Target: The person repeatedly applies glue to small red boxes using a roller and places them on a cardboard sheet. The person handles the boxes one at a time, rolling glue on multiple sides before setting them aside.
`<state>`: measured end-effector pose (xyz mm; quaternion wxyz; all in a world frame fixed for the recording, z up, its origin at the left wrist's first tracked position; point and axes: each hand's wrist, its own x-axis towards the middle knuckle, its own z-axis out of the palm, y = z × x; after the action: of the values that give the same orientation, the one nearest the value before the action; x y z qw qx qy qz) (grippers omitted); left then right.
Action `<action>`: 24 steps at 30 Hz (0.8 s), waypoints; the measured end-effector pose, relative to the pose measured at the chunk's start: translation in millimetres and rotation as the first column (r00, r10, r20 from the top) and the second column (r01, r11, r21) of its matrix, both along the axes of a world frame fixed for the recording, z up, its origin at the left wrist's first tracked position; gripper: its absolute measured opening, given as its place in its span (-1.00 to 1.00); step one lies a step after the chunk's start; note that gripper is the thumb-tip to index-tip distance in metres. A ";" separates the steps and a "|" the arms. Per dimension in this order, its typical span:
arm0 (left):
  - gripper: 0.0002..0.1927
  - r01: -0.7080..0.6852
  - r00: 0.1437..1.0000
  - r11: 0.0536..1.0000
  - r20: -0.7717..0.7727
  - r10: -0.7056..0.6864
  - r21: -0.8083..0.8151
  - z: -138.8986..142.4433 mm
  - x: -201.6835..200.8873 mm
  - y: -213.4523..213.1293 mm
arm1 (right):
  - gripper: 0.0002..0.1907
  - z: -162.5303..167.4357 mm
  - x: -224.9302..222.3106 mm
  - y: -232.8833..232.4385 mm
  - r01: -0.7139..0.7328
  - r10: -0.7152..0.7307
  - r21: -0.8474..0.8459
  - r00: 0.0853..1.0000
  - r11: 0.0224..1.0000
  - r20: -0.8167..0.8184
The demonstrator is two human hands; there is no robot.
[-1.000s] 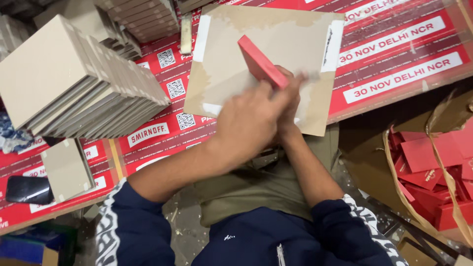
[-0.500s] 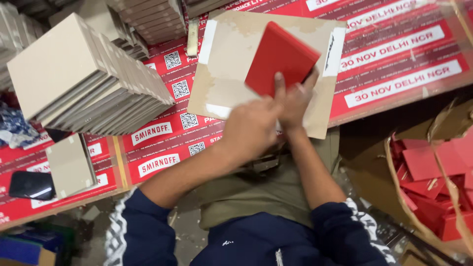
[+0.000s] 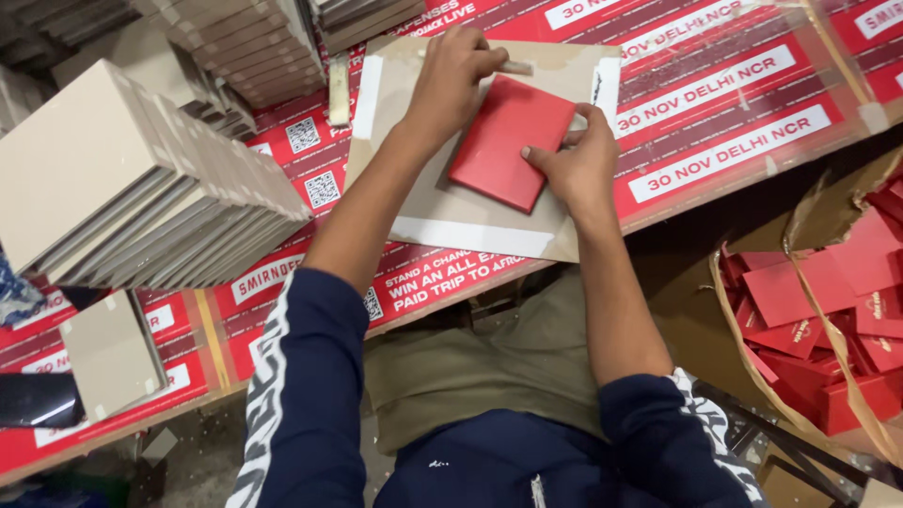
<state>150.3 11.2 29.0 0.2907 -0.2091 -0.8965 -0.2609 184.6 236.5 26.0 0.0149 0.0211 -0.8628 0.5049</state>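
Observation:
A flat red rectangular board (image 3: 503, 141) lies on a brown cardboard sheet (image 3: 470, 221) on the table. My right hand (image 3: 576, 167) grips its right edge, thumb on top. At the far top corner of the red board, my left hand (image 3: 456, 71) is closed on a thin pale strip-like tool (image 3: 514, 68). Both forearms reach out from dark blue sleeves with white patterning.
A fanned stack of beige boards (image 3: 141, 179) fills the left; more stacks (image 3: 240, 47) stand behind it. A single beige board (image 3: 111, 353) and a black object (image 3: 33, 400) lie near the left. An open carton of red pieces (image 3: 828, 310) sits low at right. Red printed sheets (image 3: 734, 103) cover the table.
The red board was held up on edge, then tilted, and now lies flat on the cardboard. My left hand has moved off it to its far corner.

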 end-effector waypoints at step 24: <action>-0.61 -0.357 0.909 0.933 0.242 0.339 0.036 3.2 53.9 28.7 | -0.67 -28.2 -30.6 11.3 -0.052 0.194 -0.535 0.958 0.844 0.213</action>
<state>204.2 39.9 32.2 0.2339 -0.0025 -0.9360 -0.2628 153.9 247.8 -2.2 -0.1251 0.0059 -0.6839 0.7188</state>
